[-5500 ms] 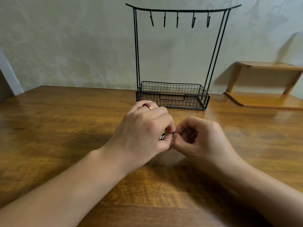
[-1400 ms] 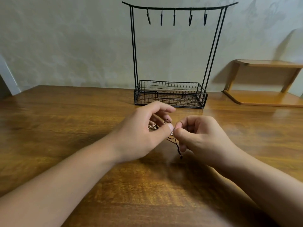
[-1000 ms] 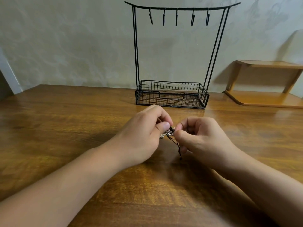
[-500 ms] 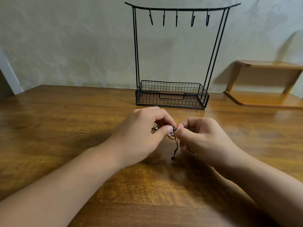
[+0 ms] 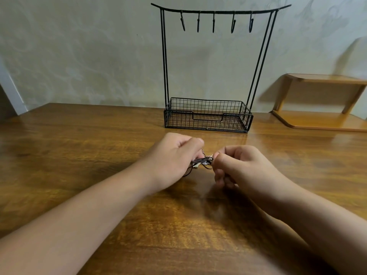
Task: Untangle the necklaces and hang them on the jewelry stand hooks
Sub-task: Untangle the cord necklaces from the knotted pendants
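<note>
Head view of the untangling stage. A small knot of necklaces (image 5: 202, 162), made up of dark cord and some pale metallic pieces, is held just above the worktop (image 5: 79, 147) between the two hands. The left hand (image 5: 172, 157) is curled around one side of the bundle, and its grip is closed on the cords; a loose dark strand hangs below it. The right hand (image 5: 238, 165) is brought up against the other side, with thumb and forefinger pinched onto the tangle, so that its grip is likewise closed on the necklaces. The two hands are set close together, with the bundle stretched across the short gap between them. How many necklaces are wound together cannot be told, since the knot is small and partly hidden by the fingers.

Well beyond the hands, at the far edge of the worktop, the jewelry stand (image 5: 208, 116) is seen upright against the wall. Five hooks (image 5: 213, 22) hang from its top bar, and nothing is hung on any of them; no necklace can be made out in the wire basket at its base. A wooden shelf (image 5: 321, 100) is placed to the right of the stand.

The task is judged to be at an early point: no strand is seen freed from the knot, and the separating and every hanging step are left to be done.
</note>
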